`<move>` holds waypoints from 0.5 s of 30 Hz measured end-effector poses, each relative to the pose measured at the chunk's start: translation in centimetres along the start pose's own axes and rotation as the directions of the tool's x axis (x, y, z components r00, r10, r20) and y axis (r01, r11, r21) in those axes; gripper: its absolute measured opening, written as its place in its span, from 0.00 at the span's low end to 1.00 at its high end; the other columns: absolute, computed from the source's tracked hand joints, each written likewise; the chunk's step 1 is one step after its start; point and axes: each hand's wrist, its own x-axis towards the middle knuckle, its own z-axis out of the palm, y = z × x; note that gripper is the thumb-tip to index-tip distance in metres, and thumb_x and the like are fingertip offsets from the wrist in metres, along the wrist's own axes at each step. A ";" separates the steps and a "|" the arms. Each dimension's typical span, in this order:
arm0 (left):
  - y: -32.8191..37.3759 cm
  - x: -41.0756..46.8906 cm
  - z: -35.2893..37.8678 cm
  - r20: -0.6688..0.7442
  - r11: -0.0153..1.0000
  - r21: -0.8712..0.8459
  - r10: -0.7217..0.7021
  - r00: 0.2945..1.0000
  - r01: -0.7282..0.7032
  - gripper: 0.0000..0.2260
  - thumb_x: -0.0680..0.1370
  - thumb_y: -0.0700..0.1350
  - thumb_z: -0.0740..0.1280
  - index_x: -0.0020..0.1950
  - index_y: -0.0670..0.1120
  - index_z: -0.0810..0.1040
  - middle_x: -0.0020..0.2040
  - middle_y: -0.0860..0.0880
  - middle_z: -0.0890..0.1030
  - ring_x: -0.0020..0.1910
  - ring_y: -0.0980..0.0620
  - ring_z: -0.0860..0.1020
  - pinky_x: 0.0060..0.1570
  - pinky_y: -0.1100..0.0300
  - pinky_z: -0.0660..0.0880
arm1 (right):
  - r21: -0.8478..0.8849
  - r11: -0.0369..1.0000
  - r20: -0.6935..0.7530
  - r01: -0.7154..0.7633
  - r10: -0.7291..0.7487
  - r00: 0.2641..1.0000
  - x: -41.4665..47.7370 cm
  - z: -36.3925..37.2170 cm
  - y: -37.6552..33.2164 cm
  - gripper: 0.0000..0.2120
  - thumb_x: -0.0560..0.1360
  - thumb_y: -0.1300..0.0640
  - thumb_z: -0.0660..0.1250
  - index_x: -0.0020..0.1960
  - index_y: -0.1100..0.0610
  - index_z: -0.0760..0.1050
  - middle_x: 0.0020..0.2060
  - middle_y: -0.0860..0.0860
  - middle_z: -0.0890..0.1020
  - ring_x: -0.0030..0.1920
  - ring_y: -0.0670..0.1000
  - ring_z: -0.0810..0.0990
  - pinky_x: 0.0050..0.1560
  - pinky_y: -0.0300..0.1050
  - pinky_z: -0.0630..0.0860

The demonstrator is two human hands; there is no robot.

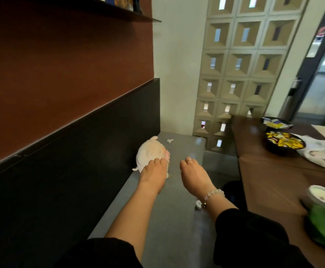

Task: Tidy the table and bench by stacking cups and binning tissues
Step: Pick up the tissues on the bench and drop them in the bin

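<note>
Head view: left hand point(154, 175) on plush toy point(149, 151), right hand point(193, 176) over bench point(169, 229).

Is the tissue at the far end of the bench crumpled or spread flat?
Crumpled: the tissue lies as a small bunched white wad on the bench, not a flat sheet.

a reddish-brown wall point(61, 64) fills ten o'clock above a black panel point(80, 151); white wall point(177, 64) at twelve; a block screen point(245, 55) with daylit slots at one o'clock.
</note>
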 end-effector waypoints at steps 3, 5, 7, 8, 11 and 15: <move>2.4 -0.3 0.9 -0.001 0.998 -0.025 0.061 0.998 -0.061 0.13 0.79 0.38 0.57 0.64 0.42 0.64 0.63 0.41 0.70 0.61 0.43 0.71 0.57 0.53 0.71 | -0.027 0.999 0.024 -0.031 0.032 0.999 -1.9 0.1 1.5 0.10 0.79 0.59 0.58 0.58 0.62 0.69 0.57 0.58 0.73 0.58 0.57 0.72 0.57 0.48 0.69; 4.0 -0.7 2.3 0.017 0.993 -0.039 0.108 0.994 -0.108 0.11 0.80 0.38 0.56 0.63 0.42 0.64 0.63 0.41 0.71 0.62 0.43 0.70 0.58 0.53 0.70 | -0.020 0.997 0.050 -0.069 0.070 0.996 -3.6 0.8 2.3 0.11 0.79 0.58 0.58 0.58 0.62 0.69 0.57 0.58 0.73 0.58 0.58 0.72 0.58 0.49 0.69; 5.4 -1.2 4.2 0.062 0.989 -0.066 0.139 0.988 -0.135 0.10 0.81 0.39 0.54 0.62 0.42 0.65 0.63 0.41 0.71 0.64 0.43 0.70 0.58 0.52 0.69 | -0.012 0.992 0.080 -0.122 0.122 0.989 -5.8 2.1 3.1 0.10 0.79 0.58 0.57 0.57 0.62 0.69 0.57 0.58 0.73 0.59 0.59 0.72 0.56 0.50 0.69; 6.1 -1.4 5.3 0.090 0.986 -0.086 0.149 0.985 -0.141 0.10 0.81 0.40 0.54 0.62 0.41 0.65 0.64 0.41 0.71 0.64 0.43 0.70 0.58 0.51 0.69 | -0.007 0.989 0.100 -0.146 0.145 0.984 -7.0 3.0 3.4 0.10 0.79 0.58 0.57 0.57 0.62 0.69 0.57 0.58 0.73 0.59 0.59 0.72 0.56 0.51 0.70; 8.2 -2.4 9.1 0.192 0.977 -0.165 0.162 0.968 -0.131 0.10 0.81 0.41 0.54 0.62 0.41 0.65 0.64 0.40 0.72 0.64 0.42 0.71 0.59 0.50 0.69 | 0.024 0.973 0.192 -0.228 0.219 0.957 -11.2 6.2 4.2 0.11 0.79 0.58 0.56 0.58 0.63 0.70 0.57 0.59 0.73 0.60 0.59 0.71 0.56 0.52 0.70; 11.7 -4.7 15.0 0.372 0.964 -0.192 0.244 0.896 -0.184 0.13 0.82 0.43 0.53 0.64 0.40 0.64 0.65 0.40 0.71 0.65 0.42 0.70 0.61 0.50 0.68 | 0.073 0.927 0.363 -0.369 0.320 0.875 -17.3 11.5 5.1 0.12 0.80 0.59 0.54 0.58 0.63 0.70 0.57 0.59 0.73 0.59 0.59 0.71 0.56 0.52 0.69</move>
